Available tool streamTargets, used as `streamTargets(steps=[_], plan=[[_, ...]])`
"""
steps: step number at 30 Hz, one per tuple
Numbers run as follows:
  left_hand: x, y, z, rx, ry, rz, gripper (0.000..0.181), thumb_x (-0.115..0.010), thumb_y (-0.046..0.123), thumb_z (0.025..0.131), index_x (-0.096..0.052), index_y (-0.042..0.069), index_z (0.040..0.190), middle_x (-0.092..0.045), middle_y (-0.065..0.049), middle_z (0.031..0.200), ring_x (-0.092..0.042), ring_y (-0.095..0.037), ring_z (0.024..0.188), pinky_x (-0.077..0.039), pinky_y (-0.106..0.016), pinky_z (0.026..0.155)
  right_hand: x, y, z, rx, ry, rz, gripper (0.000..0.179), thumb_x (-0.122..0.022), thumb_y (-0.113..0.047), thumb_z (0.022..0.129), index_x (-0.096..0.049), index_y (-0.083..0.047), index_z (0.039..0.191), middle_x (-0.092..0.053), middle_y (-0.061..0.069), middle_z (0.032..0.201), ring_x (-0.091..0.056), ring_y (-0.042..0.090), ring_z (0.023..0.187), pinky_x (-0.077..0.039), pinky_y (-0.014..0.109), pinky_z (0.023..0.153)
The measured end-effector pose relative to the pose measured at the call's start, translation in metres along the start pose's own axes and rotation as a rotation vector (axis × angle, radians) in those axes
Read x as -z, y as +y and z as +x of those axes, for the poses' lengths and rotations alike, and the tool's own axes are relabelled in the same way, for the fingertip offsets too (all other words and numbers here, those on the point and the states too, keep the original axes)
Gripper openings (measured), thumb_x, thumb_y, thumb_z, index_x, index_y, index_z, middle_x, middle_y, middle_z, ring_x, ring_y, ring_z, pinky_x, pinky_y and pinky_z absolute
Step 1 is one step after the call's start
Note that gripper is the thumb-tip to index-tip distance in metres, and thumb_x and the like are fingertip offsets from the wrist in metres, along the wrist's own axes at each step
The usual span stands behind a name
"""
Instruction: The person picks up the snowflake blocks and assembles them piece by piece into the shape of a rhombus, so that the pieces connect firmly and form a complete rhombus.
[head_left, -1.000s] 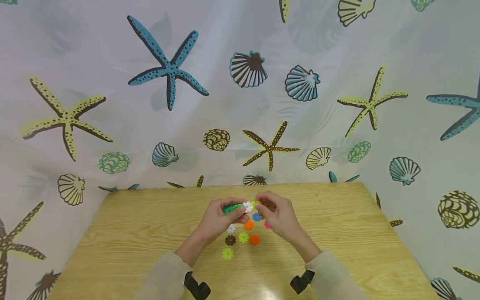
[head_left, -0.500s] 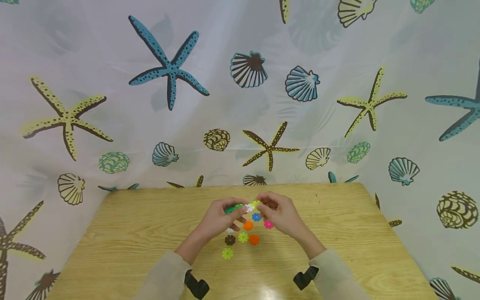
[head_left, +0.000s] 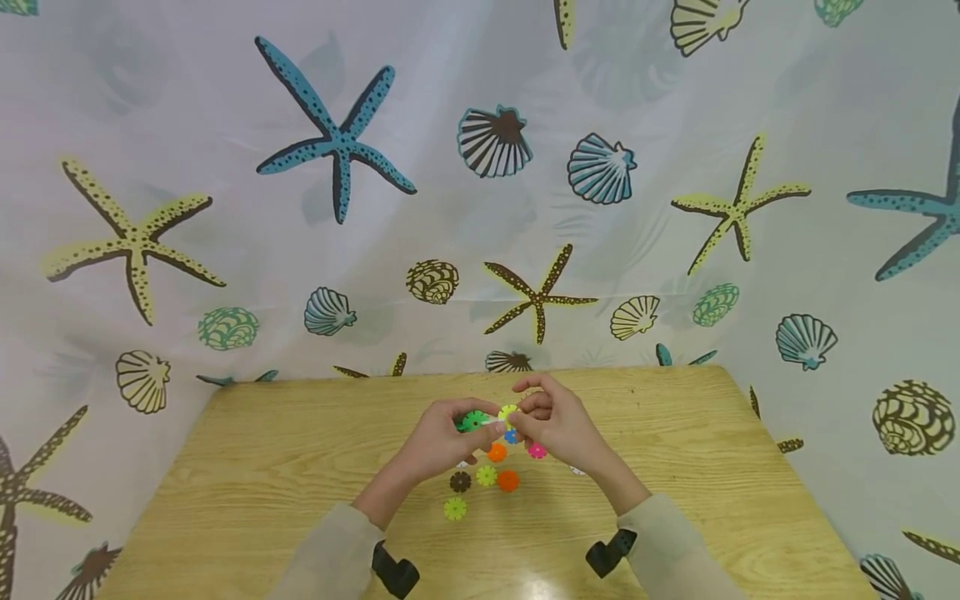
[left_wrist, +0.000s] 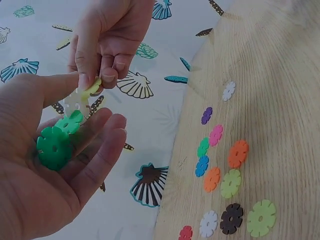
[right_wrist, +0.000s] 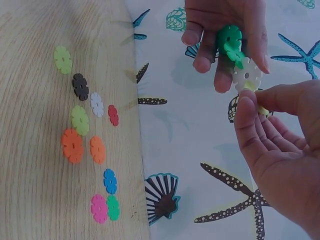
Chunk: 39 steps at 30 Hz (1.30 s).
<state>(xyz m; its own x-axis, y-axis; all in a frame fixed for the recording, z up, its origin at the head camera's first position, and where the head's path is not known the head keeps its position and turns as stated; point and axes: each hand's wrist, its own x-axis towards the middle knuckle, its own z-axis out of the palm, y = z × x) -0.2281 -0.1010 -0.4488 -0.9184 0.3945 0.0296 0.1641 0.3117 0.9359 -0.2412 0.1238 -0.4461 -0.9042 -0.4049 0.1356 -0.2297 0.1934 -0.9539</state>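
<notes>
My left hand (head_left: 442,437) holds a short chain of interlocking plastic flower discs above the table. Two green discs (left_wrist: 55,148) lie against its fingers, and a white disc (right_wrist: 247,75) joined to them sits by the thumb. From the right, my right hand (head_left: 558,423) pinches a yellow disc (left_wrist: 91,88) between thumb and finger. That yellow disc meets the white one's edge, partly covered by the fingertips in the right wrist view. In the head view the left thumb hides most of the white disc.
Loose discs lie on the wooden table (head_left: 300,483) below the hands: brown (head_left: 461,482), orange (head_left: 507,481), pink (head_left: 537,450), blue (left_wrist: 202,166), purple (left_wrist: 206,115), red (right_wrist: 113,115) and others. A curtain (head_left: 450,208) printed with shells and starfish hangs behind the table.
The chain has turned in the hands, so the white disc now shows less in the head view. The right index finger has lifted, while the right thumb stays at the yellow disc.
</notes>
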Motion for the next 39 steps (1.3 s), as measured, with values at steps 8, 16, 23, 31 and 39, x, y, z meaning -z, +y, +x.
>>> streamTargets(steps=[8,16,23,31,39], plan=[[-0.002,-0.001,0.001,-0.006,0.057,0.018,0.039,-0.073,0.032,0.101,-0.073,0.007,0.131,-0.079,-0.012,0.101,-0.075,-0.017,0.083,-0.065,-0.036,0.068,0.004,0.003,-0.004,0.008,0.03,-0.016,0.034,-0.066,-0.012,0.105,-0.055,-0.004,0.136,-0.074,0.021,0.099,-0.072,0.024,0.074,-0.064,0.038,0.071],[0.0,-0.008,0.002,-0.047,0.116,-0.04,0.029,-0.07,0.026,0.104,-0.077,0.003,0.118,-0.076,-0.019,0.113,-0.077,-0.03,0.085,-0.065,-0.035,0.064,0.021,0.028,-0.012,-0.035,0.106,-0.039,0.032,-0.067,-0.016,0.105,-0.058,-0.002,0.133,-0.074,0.009,0.091,-0.068,0.031,0.067,-0.062,0.037,0.066],[-0.002,-0.01,0.003,-0.038,0.071,-0.196,0.027,-0.061,0.015,0.109,-0.068,-0.008,0.122,-0.071,-0.019,0.091,-0.074,-0.02,0.068,-0.067,-0.043,0.066,0.03,0.056,-0.022,-0.11,0.107,-0.056,0.032,-0.064,-0.017,0.107,-0.057,0.002,0.131,-0.073,0.008,0.088,-0.066,0.021,0.065,-0.063,0.045,0.068],[-0.005,-0.009,0.004,-0.029,0.122,-0.184,0.035,-0.057,0.019,0.11,-0.066,-0.001,0.138,-0.069,-0.014,0.092,-0.073,-0.014,0.069,-0.067,-0.04,0.072,0.034,0.078,-0.028,-0.166,0.158,-0.199,0.02,-0.066,-0.008,0.103,-0.064,0.004,0.119,-0.07,0.027,0.092,-0.068,0.031,0.067,-0.059,0.032,0.057],[-0.004,-0.01,0.004,-0.061,0.166,-0.048,0.036,-0.055,0.023,0.111,-0.071,0.0,0.134,-0.064,-0.013,0.076,-0.06,-0.012,0.061,-0.057,-0.025,0.061,0.039,0.093,-0.036,-0.202,0.195,-0.428,0.014,-0.07,-0.006,0.1,-0.07,0.002,0.111,-0.071,0.011,0.086,-0.064,0.014,0.069,-0.05,0.023,0.057]])
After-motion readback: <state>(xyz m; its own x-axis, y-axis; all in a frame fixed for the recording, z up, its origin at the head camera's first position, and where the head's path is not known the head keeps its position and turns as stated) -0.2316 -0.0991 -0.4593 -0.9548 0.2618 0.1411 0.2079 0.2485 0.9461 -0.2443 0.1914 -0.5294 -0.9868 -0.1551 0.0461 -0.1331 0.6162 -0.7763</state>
